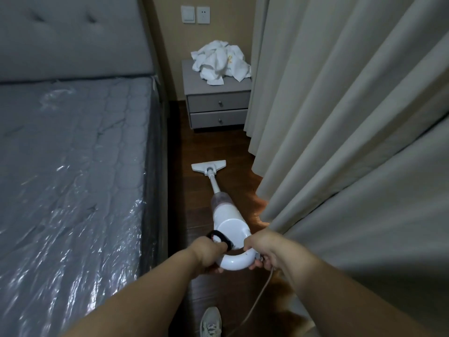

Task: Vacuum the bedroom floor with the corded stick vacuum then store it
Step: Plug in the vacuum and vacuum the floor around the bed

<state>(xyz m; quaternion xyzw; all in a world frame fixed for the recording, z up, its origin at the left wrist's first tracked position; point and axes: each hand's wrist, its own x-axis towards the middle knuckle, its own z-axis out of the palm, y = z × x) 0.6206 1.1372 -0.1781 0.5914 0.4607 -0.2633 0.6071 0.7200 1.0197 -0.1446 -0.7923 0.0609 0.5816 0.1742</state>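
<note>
Both hands gripped the vacuum (227, 221) handle: left hand (209, 252) at 9 o'clock, right hand (263, 249) at 3. Its head (208, 165) lay on the floor (194, 210) toward 12, between bed (73, 166) and curtain (340, 142).

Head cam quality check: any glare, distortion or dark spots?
Head view: dim room overall; specular glare on the plastic-wrapped mattress; wide-angle bending stretches the curtain and forearms at the edges; floor beside the bed nearly black; hands and vacuum stay sharp.

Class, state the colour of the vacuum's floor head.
White, clearest in the head view: the floor head on dark wood.
</note>
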